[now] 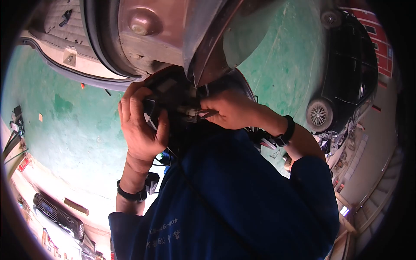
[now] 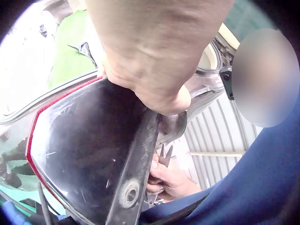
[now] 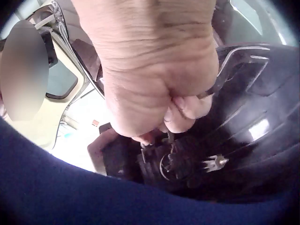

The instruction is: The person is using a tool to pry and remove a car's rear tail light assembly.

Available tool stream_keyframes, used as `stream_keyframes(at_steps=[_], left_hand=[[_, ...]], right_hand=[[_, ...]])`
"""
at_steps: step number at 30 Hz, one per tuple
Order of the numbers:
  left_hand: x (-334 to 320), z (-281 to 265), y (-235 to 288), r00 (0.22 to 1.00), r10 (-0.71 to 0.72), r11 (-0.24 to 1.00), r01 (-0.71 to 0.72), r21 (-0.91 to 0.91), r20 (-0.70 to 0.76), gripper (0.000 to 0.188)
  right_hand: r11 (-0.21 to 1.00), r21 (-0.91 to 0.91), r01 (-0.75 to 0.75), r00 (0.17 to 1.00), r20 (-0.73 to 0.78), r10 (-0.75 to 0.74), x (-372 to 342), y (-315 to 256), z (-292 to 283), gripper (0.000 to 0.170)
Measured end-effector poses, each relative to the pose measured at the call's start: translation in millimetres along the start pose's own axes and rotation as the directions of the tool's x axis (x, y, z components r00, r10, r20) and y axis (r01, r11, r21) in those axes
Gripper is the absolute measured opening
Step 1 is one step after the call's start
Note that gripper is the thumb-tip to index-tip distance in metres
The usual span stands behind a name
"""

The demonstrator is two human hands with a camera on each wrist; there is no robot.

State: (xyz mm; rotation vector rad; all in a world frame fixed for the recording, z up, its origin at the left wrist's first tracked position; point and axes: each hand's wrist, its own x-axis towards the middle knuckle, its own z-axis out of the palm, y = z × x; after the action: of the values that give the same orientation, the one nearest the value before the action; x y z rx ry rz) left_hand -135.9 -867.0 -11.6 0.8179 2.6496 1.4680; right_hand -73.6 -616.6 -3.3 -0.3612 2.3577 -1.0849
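I have the right hand clenched round a pointed tool, while the left hand grips the edge of what I take to be a lamp. The lamp sits between the two hands, close to the chest, on the near side of the car. I judge the tool's hard points the chief danger: a slip at the dark fitting could gouge the lamp or jab the left hand. Forced prying might crack the fitting, which looks like moulded plastic. If the left hand's hold loosened, the lamp could tip or drop.

The lamp is black and glossy, its face bordered in red, its inner side curved and ribbed. I see a dull, scuffed strip along it, pierced by a round hole, and a pale pronged clip right of the fitting. Farther out come the car's pinkish-brown panels and the smooth, blotchy green floor.
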Motion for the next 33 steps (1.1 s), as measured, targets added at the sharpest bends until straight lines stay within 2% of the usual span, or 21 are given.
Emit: stream_keyframes(at_steps=[4, 7, 10, 13, 14, 16, 18, 19, 20, 22, 23, 25, 26, 27, 28, 30, 32, 33], left_hand=[[-1, -2, 1, 1.0, -0.021, 1.0, 0.021, -0.002, 0.005, 0.043], [2, 0, -4, 1.0, -0.018, 1.0, 0.018, -0.024, 0.001, 0.042], [1, -1, -8, 1.0, 0.001, 1.0, -0.001, -0.027, -0.012, 0.042], [1, -2, -12, 1.0, -0.006, 0.997, 0.004, -0.074, -0.023, 0.041], [0, -6, -18, 1.0, -0.013, 0.995, 0.012, -0.097, -0.017, 0.04], [1, -3, -18, 0.999, -0.022, 0.995, 0.018, -0.102, -0.044, 0.04], [4, -8, -10, 1.0, -0.014, 0.995, 0.013, -0.102, -0.004, 0.04], [6, -6, -10, 0.999, -0.035, 0.99, 0.033, -0.134, -0.012, 0.043], [5, -3, -9, 0.998, -0.059, 0.986, 0.052, -0.161, -0.038, 0.047], [-5, -3, -4, 0.99, -0.125, 0.973, 0.109, -0.205, -0.065, 0.055], [-8, -8, -7, 0.998, -0.046, 0.997, 0.044, -0.064, -0.039, 0.077], [-20, -2, -3, 0.96, -0.279, 0.889, 0.271, -0.369, 0.031, 0.088], [-25, -1, 3, 0.92, -0.378, 0.78, 0.376, -0.5, 0.103, 0.094], [-23, -1, 7, 0.905, -0.409, 0.747, 0.406, -0.526, 0.117, 0.104], [-22, -1, 3, 0.911, -0.392, 0.735, 0.393, -0.553, 0.127, 0.104], [-22, 1, -7, 0.918, -0.362, 0.703, 0.382, -0.6, 0.161, 0.105], [-20, 6, -13, 0.923, -0.346, 0.656, 0.365, -0.66, 0.167, 0.107], [-21, 7, -21, 0.924, -0.333, 0.648, 0.369, -0.667, 0.188, 0.107]], right_hand=[[1.0, -0.005, -0.005, 1.0, 0.024, 0.005, 4, 7, -1, 0.013], [0.999, -0.046, -0.028, 0.999, -0.028, 0.027, 1, -22, 2, 0.014], [0.996, 0.026, -0.086, 0.994, -0.067, 0.088, 2, -30, 12, 0.014], [1.0, 0.007, -0.009, 0.999, -0.037, 0.01, -1, -16, -4, 0.012], [0.98, 0.019, -0.197, 0.98, -0.041, 0.197, -9, -1, -12, 0.015], [0.93, 0.026, -0.366, 0.927, -0.079, 0.367, -34, 16, -55, 0.017], [0.974, -0.081, -0.21, 0.973, -0.12, 0.199, -31, -9, -62, 0.017], [0.975, -0.136, -0.176, 0.983, -0.082, 0.166, -25, -27, -61, 0.014], [0.995, -0.09, -0.033, 0.997, -0.075, 0.027, -22, -25, -52, 0.014], [0.999, 0.01, -0.033, 0.988, -0.152, 0.035, -20, -28, -47, 0.017], [0.992, 0.092, -0.088, 0.979, -0.176, 0.103, -23, -30, -51, 0.02], [0.956, 0.24, -0.168, 0.948, -0.226, 0.224, -31, -29, -67, 0.024], [0.971, 0.129, -0.201, 0.888, -0.394, 0.236, -38, -28, -68, 0.026], [0.968, 0.024, -0.251, 0.802, -0.555, 0.221, -47, -25, -65, 0.028], [0.946, -0.071, -0.317, 0.693, -0.698, 0.18, -56, -19, -62, 0.03], [0.899, 0.041, -0.436, 0.692, -0.623, 0.365, -75, 7, -47, 0.044], [0.773, 0.266, -0.577, 0.698, -0.331, 0.635, -93, 36, -18, 0.05], [0.802, 0.232, -0.551, 0.721, -0.351, 0.597, -98, 54, 6, 0.052]])
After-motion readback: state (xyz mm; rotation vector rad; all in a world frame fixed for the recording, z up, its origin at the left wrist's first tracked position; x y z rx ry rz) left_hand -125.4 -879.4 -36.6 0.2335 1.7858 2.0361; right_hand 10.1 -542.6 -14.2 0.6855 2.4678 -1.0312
